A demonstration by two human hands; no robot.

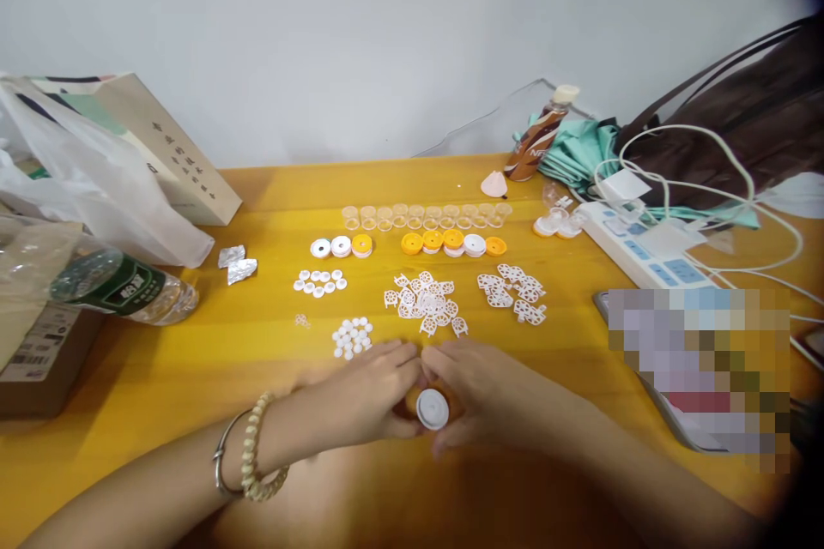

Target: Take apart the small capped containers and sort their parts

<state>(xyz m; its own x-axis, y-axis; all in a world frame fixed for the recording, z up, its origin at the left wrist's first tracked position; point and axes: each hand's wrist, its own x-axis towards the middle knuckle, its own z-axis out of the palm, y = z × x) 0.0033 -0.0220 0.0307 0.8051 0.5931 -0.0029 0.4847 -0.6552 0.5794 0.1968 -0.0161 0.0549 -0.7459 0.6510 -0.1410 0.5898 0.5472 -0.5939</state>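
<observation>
Near the front of the table, my left hand [383, 377] and my right hand [482, 382] meet with curled fingers around a small white round plastic cap [433, 409]. Fingers of both hands press its sides, and its flat round face points up toward me. Just beyond my left hand lies a cluster of small white discs [353, 336]. White spoked plastic pieces [428, 302] are heaped past my fingertips, with more spoked pieces [511, 292] to their right. Farther back stand orange and white round caps [453, 240] in a row.
Clear plastic cups [425, 216] line the back. At left are a water bottle [129, 285], a paper bag [173, 154] and foil scraps [241, 270]. On the right lie a power strip [644, 249], white cables and a blurred phone-like object [682, 377]; a drink bottle [541, 137] leans behind.
</observation>
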